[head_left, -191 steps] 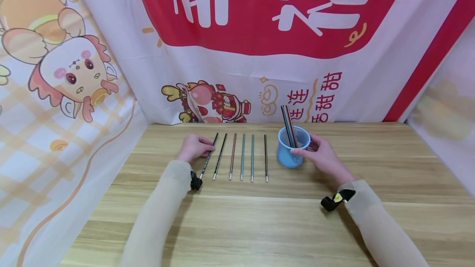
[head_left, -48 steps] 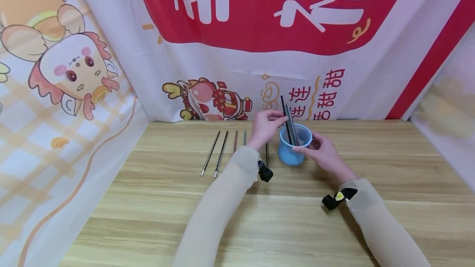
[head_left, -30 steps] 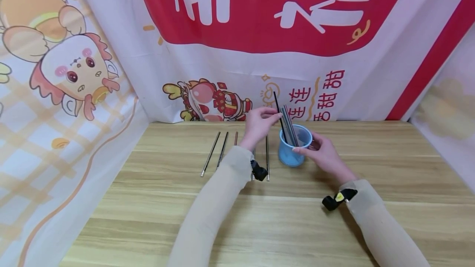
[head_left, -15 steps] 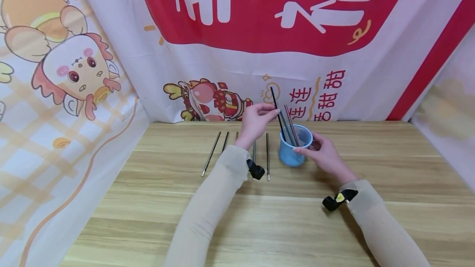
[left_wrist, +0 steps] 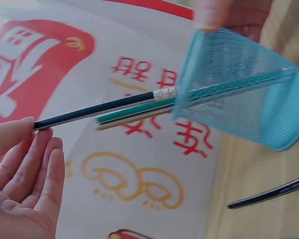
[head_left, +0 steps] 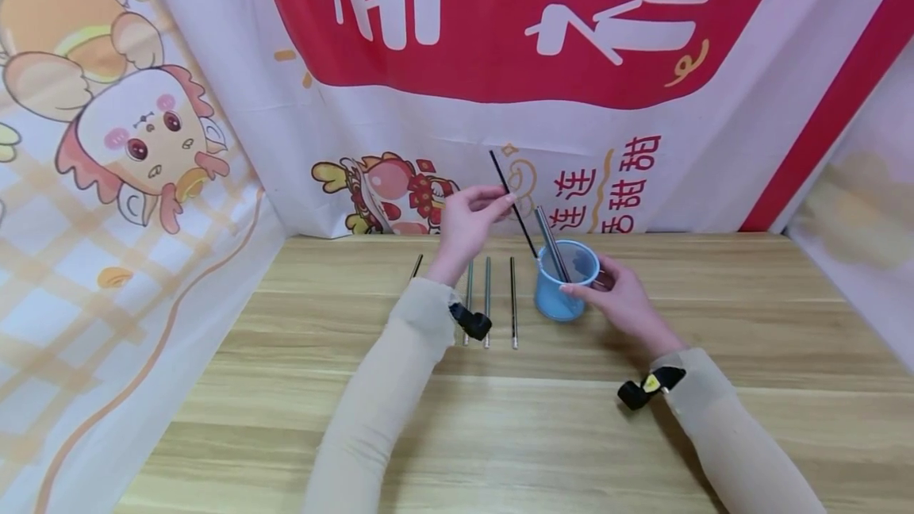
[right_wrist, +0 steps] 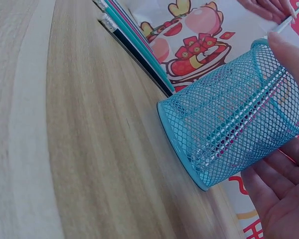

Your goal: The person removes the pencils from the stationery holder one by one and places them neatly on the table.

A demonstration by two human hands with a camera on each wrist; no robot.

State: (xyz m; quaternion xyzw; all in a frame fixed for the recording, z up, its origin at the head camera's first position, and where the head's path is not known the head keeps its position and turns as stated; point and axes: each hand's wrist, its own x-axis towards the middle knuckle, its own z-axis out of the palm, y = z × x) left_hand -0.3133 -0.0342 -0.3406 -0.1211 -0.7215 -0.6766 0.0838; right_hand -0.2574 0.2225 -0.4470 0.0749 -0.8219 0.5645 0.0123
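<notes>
My left hand pinches a black pencil between thumb and fingertips, left of and above the mesh pencil cup. The pencil slants, and its silver-banded eraser end is right at the cup's rim in the left wrist view. Light blue and see-through, the cup stands upright on the table. A few pencils, one of them teal, lean inside it toward the left. My right hand grips the cup from its right side, thumb at the front near the rim; in the right wrist view its fingers lie along the mesh.
Several pencils lie side by side on the wooden table left of the cup, including a black pencil and a teal pencil. My left forearm hides part of the row. A printed cloth hangs behind the table's far edge.
Earlier my left hand was at the row's left end, then at the pencils in the cup. Since then it has drawn a black pencil up and left. My right hand stays on the cup.
</notes>
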